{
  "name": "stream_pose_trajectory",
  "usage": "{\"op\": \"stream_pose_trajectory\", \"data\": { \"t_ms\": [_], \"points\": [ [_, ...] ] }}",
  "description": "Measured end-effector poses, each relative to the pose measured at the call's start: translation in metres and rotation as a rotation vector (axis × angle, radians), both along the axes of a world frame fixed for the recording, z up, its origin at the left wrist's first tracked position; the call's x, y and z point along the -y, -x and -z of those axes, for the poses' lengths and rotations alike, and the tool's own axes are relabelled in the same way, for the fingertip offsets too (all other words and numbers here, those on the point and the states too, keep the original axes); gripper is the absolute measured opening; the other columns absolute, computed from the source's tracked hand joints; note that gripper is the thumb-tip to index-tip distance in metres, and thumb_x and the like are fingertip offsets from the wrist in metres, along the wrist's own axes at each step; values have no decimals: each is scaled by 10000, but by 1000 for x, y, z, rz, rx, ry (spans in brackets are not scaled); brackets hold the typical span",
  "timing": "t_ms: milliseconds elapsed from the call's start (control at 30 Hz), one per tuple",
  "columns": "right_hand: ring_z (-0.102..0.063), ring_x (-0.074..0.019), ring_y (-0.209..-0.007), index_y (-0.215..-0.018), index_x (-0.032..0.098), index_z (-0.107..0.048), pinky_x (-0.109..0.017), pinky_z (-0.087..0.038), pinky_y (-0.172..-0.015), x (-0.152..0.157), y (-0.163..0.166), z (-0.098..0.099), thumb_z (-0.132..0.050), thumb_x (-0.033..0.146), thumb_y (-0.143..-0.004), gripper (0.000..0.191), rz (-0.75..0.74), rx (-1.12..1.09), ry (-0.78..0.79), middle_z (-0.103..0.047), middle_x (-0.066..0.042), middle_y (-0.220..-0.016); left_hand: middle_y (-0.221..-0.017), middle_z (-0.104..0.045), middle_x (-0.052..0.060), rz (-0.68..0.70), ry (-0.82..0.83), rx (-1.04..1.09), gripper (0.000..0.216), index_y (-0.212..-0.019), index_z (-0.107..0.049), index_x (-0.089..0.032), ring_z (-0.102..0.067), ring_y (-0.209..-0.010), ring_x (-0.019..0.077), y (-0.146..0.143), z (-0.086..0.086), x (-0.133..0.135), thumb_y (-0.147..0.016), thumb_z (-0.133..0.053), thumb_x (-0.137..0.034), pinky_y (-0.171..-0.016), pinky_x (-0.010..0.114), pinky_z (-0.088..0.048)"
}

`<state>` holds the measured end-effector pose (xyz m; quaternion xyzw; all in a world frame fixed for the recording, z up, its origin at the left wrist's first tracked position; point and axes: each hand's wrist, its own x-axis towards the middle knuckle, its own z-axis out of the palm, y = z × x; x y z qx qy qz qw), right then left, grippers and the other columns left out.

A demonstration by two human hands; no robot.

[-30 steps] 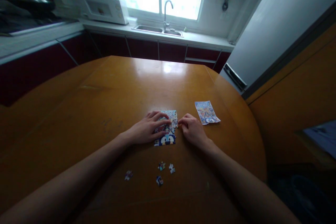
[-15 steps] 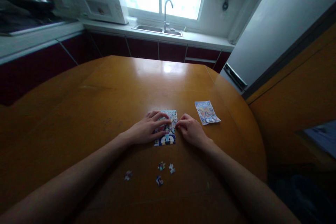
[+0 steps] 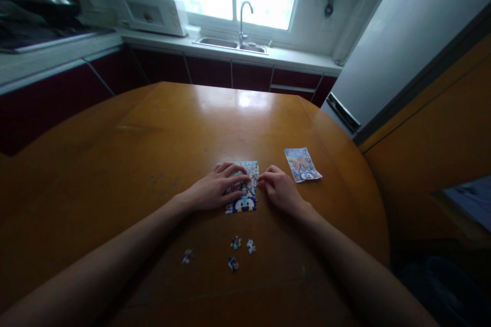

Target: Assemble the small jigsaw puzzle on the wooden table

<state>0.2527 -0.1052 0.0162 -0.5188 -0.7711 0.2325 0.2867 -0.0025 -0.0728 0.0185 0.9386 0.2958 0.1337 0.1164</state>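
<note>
A partly assembled jigsaw puzzle (image 3: pixel 245 204) with a blue cartoon face along its near edge lies on the wooden table (image 3: pixel 184 133). Spread flat over its left side, my left hand (image 3: pixel 219 187) covers part of the picture. At the puzzle's right edge, my right hand (image 3: pixel 281 189) has its fingers pinched together; whatever is between the fingertips is hidden. Several loose puzzle pieces lie nearer to me, among them a white one (image 3: pixel 250 246), a multicoloured one (image 3: pixel 236 242), a dark blue one (image 3: pixel 233 264) and one farther left (image 3: pixel 187 256).
A creased printed picture sheet (image 3: pixel 303 165) lies to the right of my right hand. Beyond the table are a counter with a sink (image 3: pixel 218 42), a microwave (image 3: pixel 151 13) and a wok (image 3: pixel 42 0). A fridge (image 3: pixel 379 41) stands at the right.
My right fingertips have shifted very slightly right, away from the puzzle's edge. My left hand and the loose pieces stay in place.
</note>
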Motion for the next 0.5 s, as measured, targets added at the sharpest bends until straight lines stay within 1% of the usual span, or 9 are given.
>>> {"op": "stream_pose_trajectory", "data": {
  "t_ms": [100, 300, 500],
  "points": [
    [-600, -160, -839, -936, 236, -764, -292, -454, -759, 3, 2, -4, -558, 124, -931, 234, -73, 97, -10, -643, -45, -980, -1403, -521, 34, 2, 6, 3, 389, -1404, -531, -389, -410, -1311, 304, 0, 2, -1, -1027, -486, -477, -1139, 511, -332],
    [-586, -163, -851, -969, 254, -753, -286, -431, -746, 1, 3, -5, -563, 143, -944, 222, -69, 176, -6, -632, -43, -1003, -1398, -522, 27, -14, 28, 62, 351, -1374, -572, -411, -401, -1317, 307, 1, 5, -2, -1042, -462, -442, -1160, 533, -297],
    [-560, -183, -878, -1003, 261, -729, -290, -411, -726, -1, 3, -2, -534, 144, -953, 233, -100, 239, -60, -604, -61, -1020, -1438, -480, 4, -1, 11, 67, 331, -1349, -590, -460, -365, -1336, 307, 1, 7, -1, -1041, -477, -415, -1174, 546, -289]
  ]
}}
